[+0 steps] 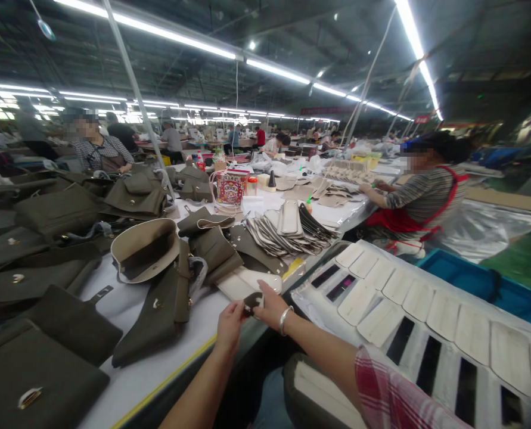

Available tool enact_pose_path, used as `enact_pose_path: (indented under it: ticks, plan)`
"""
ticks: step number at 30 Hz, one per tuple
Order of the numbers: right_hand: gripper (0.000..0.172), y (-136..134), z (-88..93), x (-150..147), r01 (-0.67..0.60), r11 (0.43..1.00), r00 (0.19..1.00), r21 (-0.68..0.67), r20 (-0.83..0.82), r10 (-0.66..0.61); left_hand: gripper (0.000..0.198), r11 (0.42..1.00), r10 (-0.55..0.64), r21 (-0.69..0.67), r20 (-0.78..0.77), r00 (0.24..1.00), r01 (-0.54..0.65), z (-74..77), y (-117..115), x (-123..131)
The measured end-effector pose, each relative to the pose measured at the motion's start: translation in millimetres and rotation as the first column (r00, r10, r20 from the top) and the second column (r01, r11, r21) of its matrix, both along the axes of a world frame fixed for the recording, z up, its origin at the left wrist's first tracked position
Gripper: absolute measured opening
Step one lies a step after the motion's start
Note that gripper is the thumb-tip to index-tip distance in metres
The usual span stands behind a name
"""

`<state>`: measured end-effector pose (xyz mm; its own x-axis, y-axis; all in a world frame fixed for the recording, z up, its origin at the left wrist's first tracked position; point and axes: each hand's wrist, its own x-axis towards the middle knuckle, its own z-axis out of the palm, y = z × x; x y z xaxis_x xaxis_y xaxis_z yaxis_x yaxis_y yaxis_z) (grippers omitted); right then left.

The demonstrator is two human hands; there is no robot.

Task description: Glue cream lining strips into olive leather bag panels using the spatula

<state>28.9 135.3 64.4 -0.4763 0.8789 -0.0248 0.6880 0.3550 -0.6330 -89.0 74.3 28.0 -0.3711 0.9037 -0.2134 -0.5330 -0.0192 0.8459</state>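
My left hand (230,322) is closed in a pinch on the near end of a small dark olive piece (251,302), leather-like, with pale spots. At its other side my right hand (272,307), with a bangle (285,320) at the wrist, grips the same piece, its fingers partly stretched forward. The piece is held above the table's front edge; its exact kind is too small to tell. Just beyond the hands lies a flat off-white panel (242,282). An olive bag part (155,307) with a metal clasp rests to the left.
Olive bags (59,208) crowd the table's left side. A stack of off-white flaps (274,232) stands ahead. White panels (444,310) lie in rows on a surface at right, near a blue tray (466,280). A co-worker (426,190) in a red apron sits at the right.
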Motion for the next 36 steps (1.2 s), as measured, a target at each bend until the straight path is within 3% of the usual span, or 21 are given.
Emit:
enact_pose_path:
  ticks: [6, 10, 14, 16, 20, 22, 25, 26, 27, 28, 30, 32, 33, 34, 36]
  plan:
    - [0.065, 6, -8.0, 25, -0.041, 0.985, 0.976, 0.165, 0.219, 0.004, 0.033, 0.986, 0.160, -0.054, 0.062, 0.985, -0.157, 8.9, 6, -13]
    - [0.052, 8, -12.3, 23, -0.171, 0.956, 0.919, 0.238, 0.388, 0.068, 0.028, 0.935, 0.353, 0.017, 0.059, 0.934, -0.355, 40.9, -11, -49]
    - [0.041, 12, -10.2, 18, -0.212, 0.947, 0.902, 0.240, 0.421, 0.096, 0.019, 0.787, 0.584, 0.287, -0.062, 0.809, -0.546, 84.0, -53, -72]
    - [0.034, 15, -5.8, 15, -0.222, 0.947, 0.898, 0.231, 0.427, 0.106, 0.017, 0.724, 0.658, 0.432, -0.197, 0.727, -0.538, 99.1, -73, -69]
    - [0.035, 13, 4.0, 7, -0.205, 0.952, 0.896, 0.227, 0.435, 0.089, 0.019, 0.701, 0.696, 0.553, -0.392, 0.602, -0.450, 117.2, -87, -58]
    - [0.038, 10, 7.2, 1, -0.189, 0.955, 0.898, 0.228, 0.434, 0.074, 0.017, 0.639, 0.756, 0.587, -0.361, 0.546, -0.497, 130.6, -86, -61]
    - [0.042, 8, 12.3, -7, -0.162, 0.962, 0.912, 0.219, 0.406, 0.061, 0.011, 0.472, 0.867, 0.655, -0.225, 0.444, -0.590, 160.8, -91, -69]
    - [0.044, 8, 15.8, -9, -0.150, 0.966, 0.921, 0.211, 0.386, 0.058, 0.009, 0.450, 0.877, 0.672, -0.207, 0.434, -0.589, 171.1, -96, -69]
    - [0.046, 7, 21.0, -11, -0.138, 0.970, 0.932, 0.201, 0.359, 0.058, 0.007, 0.469, 0.864, 0.673, -0.215, 0.455, -0.572, 180.1, -102, -68]
    - [0.048, 7, 28.5, -11, -0.127, 0.973, 0.943, 0.191, 0.327, 0.059, 0.006, 0.527, 0.825, 0.654, -0.241, 0.511, -0.543, 186.9, -109, -64]
    - [0.050, 2, 50.1, -6, -0.111, 0.978, 0.967, 0.178, 0.245, 0.065, 0.006, 0.691, 0.682, 0.549, -0.280, 0.675, -0.470, 193.0, -120, -51]
    - [0.049, -9, 77.8, 11, -0.122, 0.977, 0.991, 0.174, 0.072, 0.111, 0.005, 0.821, 0.524, 0.401, -0.246, 0.815, -0.407, 189.4, -127, -36]
    - [0.048, -17, 92.0, 25, -0.154, 0.974, 0.973, 0.165, -0.145, 0.178, 0.005, 0.864, 0.464, 0.328, -0.220, 0.858, -0.382, 184.6, -128, -29]
    - [0.048, -26, 105.0, 42, -0.217, 0.962, 0.904, 0.167, -0.337, 0.262, 0.005, 0.895, 0.418, 0.256, -0.199, 0.887, -0.364, 178.2, -128, -21]
    - [0.052, -47, 124.2, 82, -0.405, 0.910, 0.759, 0.091, -0.521, 0.390, 0.011, 0.942, 0.331, 0.117, -0.169, 0.929, -0.314, 161.3, -123, -7]
